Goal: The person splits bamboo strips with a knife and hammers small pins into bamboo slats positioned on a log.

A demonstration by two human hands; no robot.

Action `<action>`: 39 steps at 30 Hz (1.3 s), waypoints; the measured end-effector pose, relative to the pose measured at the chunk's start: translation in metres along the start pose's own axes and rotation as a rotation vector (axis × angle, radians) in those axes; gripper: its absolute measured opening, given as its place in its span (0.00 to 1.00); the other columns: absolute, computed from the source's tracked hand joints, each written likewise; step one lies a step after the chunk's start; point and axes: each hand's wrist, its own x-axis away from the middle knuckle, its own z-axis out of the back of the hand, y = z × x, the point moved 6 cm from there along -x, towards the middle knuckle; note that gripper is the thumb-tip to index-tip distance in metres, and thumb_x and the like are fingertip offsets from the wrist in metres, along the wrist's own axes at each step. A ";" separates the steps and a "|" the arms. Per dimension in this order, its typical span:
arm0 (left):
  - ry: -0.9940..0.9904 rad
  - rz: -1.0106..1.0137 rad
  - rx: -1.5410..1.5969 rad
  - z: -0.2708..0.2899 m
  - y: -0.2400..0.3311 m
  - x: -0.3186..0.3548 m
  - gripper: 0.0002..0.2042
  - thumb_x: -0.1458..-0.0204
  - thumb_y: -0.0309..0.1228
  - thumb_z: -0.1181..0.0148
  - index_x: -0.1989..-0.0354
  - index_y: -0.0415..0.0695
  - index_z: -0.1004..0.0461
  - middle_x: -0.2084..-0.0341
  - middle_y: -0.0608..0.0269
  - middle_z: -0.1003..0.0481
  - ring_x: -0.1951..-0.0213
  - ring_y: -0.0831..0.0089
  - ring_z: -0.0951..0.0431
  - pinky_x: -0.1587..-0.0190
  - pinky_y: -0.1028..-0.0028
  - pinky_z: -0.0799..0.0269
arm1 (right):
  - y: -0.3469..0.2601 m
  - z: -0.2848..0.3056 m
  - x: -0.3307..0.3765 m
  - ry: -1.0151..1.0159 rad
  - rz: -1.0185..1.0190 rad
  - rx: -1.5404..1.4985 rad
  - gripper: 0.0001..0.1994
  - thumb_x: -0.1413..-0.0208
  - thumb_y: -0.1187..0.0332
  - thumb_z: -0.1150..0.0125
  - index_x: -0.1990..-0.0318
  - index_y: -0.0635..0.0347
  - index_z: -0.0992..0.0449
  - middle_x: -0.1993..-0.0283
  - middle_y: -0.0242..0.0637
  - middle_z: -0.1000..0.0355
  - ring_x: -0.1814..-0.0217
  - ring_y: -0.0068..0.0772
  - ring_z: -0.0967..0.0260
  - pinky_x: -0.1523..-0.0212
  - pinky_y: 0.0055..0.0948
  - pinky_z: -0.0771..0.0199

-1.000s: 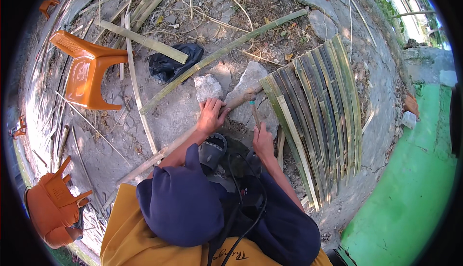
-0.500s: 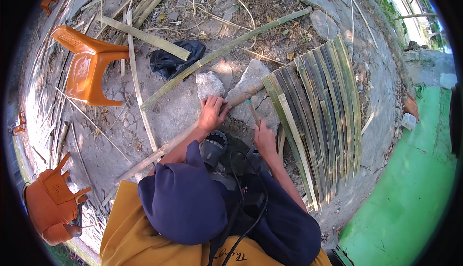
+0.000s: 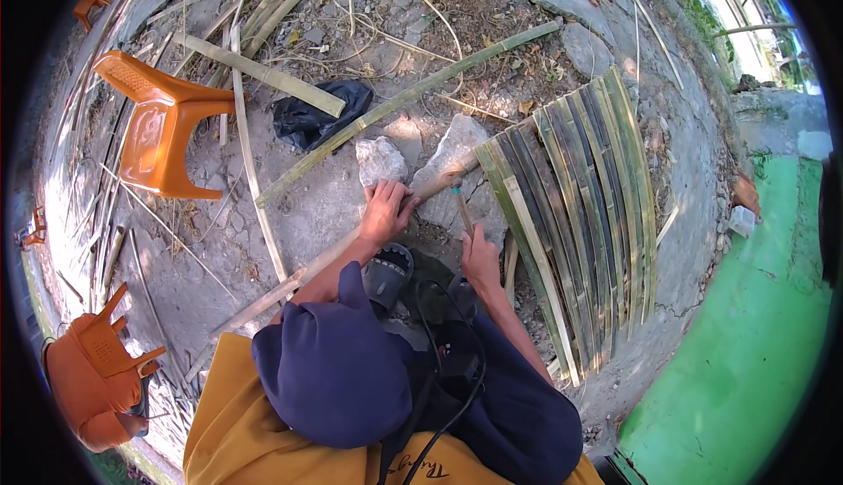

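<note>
Since half a second ago, the left hand (image 3: 385, 213) has kept its place, fingers curled over the pole (image 3: 432, 189). Farther right, the right hand (image 3: 479, 255) still has its fingers wrapped round the handle of the hammer (image 3: 466, 213), whose teal collar now lies slightly more to the right. The slats (image 3: 580, 230) lie as before.

The pole is pale brown, slender and round. It slants from the lower left, behind the left forearm, up to the near corner of the slats; whether it runs beneath them, I cannot tell. The hammer's head is at the pole, right of the left hand, but too small to say if they touch. The slats are split green and dark bamboo, side by side in a curved panel.

On the left, an orange chair (image 3: 154, 147) stands on the ground (image 3: 303, 208), which shows between it and the pole. Next come a black bag (image 3: 307, 125) and a long green strip (image 3: 413, 94) slanting beyond the hands. Two pale stones (image 3: 381, 162) sit just past the pole, near the left hand's fingers. The slats border the right hand's side; beyond them lies green floor (image 3: 729, 318).
</note>
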 end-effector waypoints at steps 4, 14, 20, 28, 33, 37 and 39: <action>-0.036 0.018 0.026 -0.002 -0.005 0.003 0.11 0.46 0.34 0.31 0.60 0.44 0.26 0.65 0.59 0.27 0.56 0.59 0.27 0.47 0.61 0.40 | -0.003 0.005 -0.010 -0.079 -0.027 0.076 0.11 0.30 0.61 0.48 0.55 0.61 0.32 0.76 0.61 0.28 0.71 0.71 0.28 0.73 0.61 0.34; -0.015 -0.008 0.008 -0.002 -0.001 -0.001 0.11 0.47 0.34 0.31 0.62 0.44 0.26 0.65 0.60 0.27 0.57 0.60 0.28 0.49 0.61 0.40 | -0.008 0.002 -0.014 -0.004 0.045 0.061 0.13 0.31 0.60 0.49 0.52 0.62 0.34 0.78 0.62 0.28 0.72 0.71 0.27 0.72 0.64 0.32; -0.027 0.036 0.018 0.000 -0.009 0.010 0.11 0.46 0.34 0.32 0.63 0.44 0.27 0.66 0.61 0.28 0.57 0.61 0.28 0.50 0.61 0.40 | 0.004 -0.010 -0.003 -0.078 0.013 0.060 0.13 0.30 0.58 0.51 0.54 0.61 0.35 0.77 0.64 0.29 0.70 0.73 0.28 0.72 0.66 0.33; -0.014 0.011 0.014 -0.002 -0.002 0.002 0.11 0.46 0.34 0.31 0.64 0.45 0.27 0.66 0.61 0.28 0.57 0.60 0.28 0.49 0.60 0.40 | 0.001 0.000 -0.011 -0.083 -0.008 0.089 0.14 0.30 0.58 0.50 0.56 0.62 0.34 0.76 0.63 0.29 0.70 0.72 0.28 0.72 0.64 0.33; -0.027 0.029 0.015 -0.001 -0.007 0.006 0.11 0.47 0.34 0.31 0.63 0.45 0.28 0.66 0.60 0.27 0.57 0.59 0.27 0.49 0.61 0.40 | -0.048 0.038 -0.026 0.010 0.082 -0.087 0.12 0.30 0.61 0.50 0.55 0.62 0.32 0.75 0.60 0.29 0.70 0.70 0.27 0.73 0.59 0.34; -0.008 0.012 0.008 0.000 -0.005 0.005 0.11 0.47 0.33 0.31 0.63 0.45 0.28 0.66 0.60 0.27 0.58 0.59 0.27 0.49 0.61 0.40 | -0.048 0.041 -0.012 0.168 0.159 -0.241 0.11 0.30 0.62 0.49 0.53 0.62 0.32 0.76 0.60 0.28 0.70 0.69 0.27 0.73 0.60 0.33; 0.004 -0.003 0.010 0.001 -0.004 -0.004 0.11 0.47 0.33 0.31 0.63 0.45 0.28 0.66 0.60 0.28 0.58 0.59 0.28 0.49 0.61 0.40 | -0.011 0.005 -0.013 -0.118 0.011 0.114 0.12 0.30 0.61 0.49 0.54 0.62 0.34 0.76 0.62 0.28 0.70 0.71 0.27 0.71 0.63 0.32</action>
